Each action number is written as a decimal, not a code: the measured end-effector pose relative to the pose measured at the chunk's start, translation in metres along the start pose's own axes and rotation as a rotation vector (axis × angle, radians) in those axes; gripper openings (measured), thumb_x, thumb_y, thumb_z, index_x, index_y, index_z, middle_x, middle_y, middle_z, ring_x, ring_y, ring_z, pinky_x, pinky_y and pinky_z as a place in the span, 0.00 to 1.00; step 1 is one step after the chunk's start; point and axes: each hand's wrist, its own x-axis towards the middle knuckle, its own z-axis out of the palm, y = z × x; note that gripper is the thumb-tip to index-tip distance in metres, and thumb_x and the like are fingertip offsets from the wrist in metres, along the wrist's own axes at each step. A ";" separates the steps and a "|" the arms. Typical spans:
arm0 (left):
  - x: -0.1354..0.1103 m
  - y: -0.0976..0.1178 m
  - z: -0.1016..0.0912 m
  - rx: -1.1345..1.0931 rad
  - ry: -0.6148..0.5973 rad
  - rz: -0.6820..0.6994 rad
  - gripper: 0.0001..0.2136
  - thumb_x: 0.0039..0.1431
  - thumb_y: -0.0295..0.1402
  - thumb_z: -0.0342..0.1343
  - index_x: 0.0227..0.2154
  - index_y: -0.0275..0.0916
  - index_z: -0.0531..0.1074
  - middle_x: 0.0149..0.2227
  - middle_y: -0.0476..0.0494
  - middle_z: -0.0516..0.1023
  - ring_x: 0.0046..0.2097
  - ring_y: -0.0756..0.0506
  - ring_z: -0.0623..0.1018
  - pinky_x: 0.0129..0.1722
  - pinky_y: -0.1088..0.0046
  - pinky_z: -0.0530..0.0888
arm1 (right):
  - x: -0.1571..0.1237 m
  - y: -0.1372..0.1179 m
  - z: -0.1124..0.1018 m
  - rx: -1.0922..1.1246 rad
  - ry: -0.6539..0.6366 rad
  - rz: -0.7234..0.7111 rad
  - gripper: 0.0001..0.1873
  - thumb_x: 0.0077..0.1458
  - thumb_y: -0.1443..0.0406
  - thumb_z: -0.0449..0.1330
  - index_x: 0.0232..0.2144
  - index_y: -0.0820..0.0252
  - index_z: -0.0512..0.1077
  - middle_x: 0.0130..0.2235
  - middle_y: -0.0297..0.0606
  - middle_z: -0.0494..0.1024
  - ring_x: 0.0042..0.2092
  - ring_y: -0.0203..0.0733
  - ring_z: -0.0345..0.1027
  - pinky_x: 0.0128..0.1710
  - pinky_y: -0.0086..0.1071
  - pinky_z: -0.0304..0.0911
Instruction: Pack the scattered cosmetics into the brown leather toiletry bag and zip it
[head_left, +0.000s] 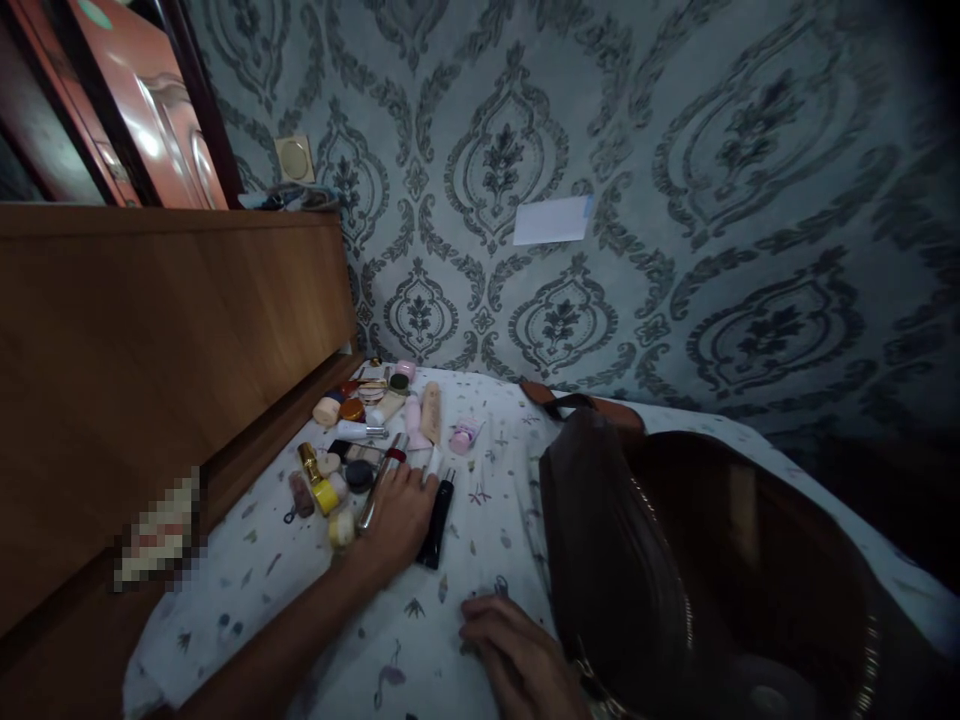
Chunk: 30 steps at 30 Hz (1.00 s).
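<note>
My left hand (405,515) is over a patterned white sheet, its fingers curled down around a small white tube (433,462) whose end shows past the fingertips. Against that hand's left side lies a silver tube with a red band (395,455). A black tube (439,525) lies just to its right. My right hand (521,650) is low in the picture, fingers loosely bent and apart, with nothing visible in them. Beside it stands a dark brown bag (600,520) with its zip open. A yellow-lidded jar (325,496) and a small pink container (463,436) lie nearby.
Several other cosmetics, among them a beige tube (430,410) and a dark round jar (360,475), cluster toward the wall. A wooden panel (172,340) borders the left side. Patterned wallpaper (420,190) covers the wall behind, with a white paper (551,220) on it.
</note>
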 end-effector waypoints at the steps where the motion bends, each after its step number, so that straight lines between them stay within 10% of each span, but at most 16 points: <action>1: 0.002 0.000 0.001 -0.002 -0.003 0.006 0.12 0.64 0.22 0.47 0.45 0.36 0.72 0.43 0.37 0.78 0.49 0.37 0.74 0.51 0.58 0.69 | 0.001 -0.002 0.000 0.008 0.004 0.002 0.14 0.60 0.74 0.52 0.40 0.53 0.73 0.42 0.42 0.80 0.44 0.43 0.78 0.43 0.33 0.75; 16: 0.002 -0.012 -0.006 -0.071 -0.030 -0.119 0.15 0.66 0.25 0.42 0.52 0.36 0.68 0.45 0.34 0.79 0.47 0.37 0.79 0.40 0.64 0.74 | -0.003 -0.010 0.004 0.063 0.063 0.075 0.13 0.58 0.75 0.52 0.37 0.56 0.74 0.40 0.40 0.79 0.43 0.40 0.75 0.44 0.32 0.71; 22: -0.008 -0.020 -0.004 -0.463 0.041 -0.170 0.16 0.64 0.39 0.44 0.50 0.41 0.67 0.36 0.46 0.80 0.35 0.44 0.80 0.34 0.71 0.73 | -0.005 -0.015 0.003 0.035 0.040 0.159 0.15 0.53 0.77 0.55 0.36 0.57 0.77 0.41 0.40 0.81 0.45 0.40 0.76 0.47 0.32 0.70; 30: -0.026 0.018 0.010 -0.545 0.122 -0.010 0.14 0.64 0.38 0.44 0.49 0.42 0.67 0.37 0.45 0.81 0.35 0.43 0.81 0.36 0.69 0.75 | -0.005 -0.007 0.005 -0.014 -0.032 0.175 0.14 0.53 0.76 0.55 0.36 0.59 0.76 0.40 0.40 0.81 0.43 0.40 0.75 0.47 0.31 0.69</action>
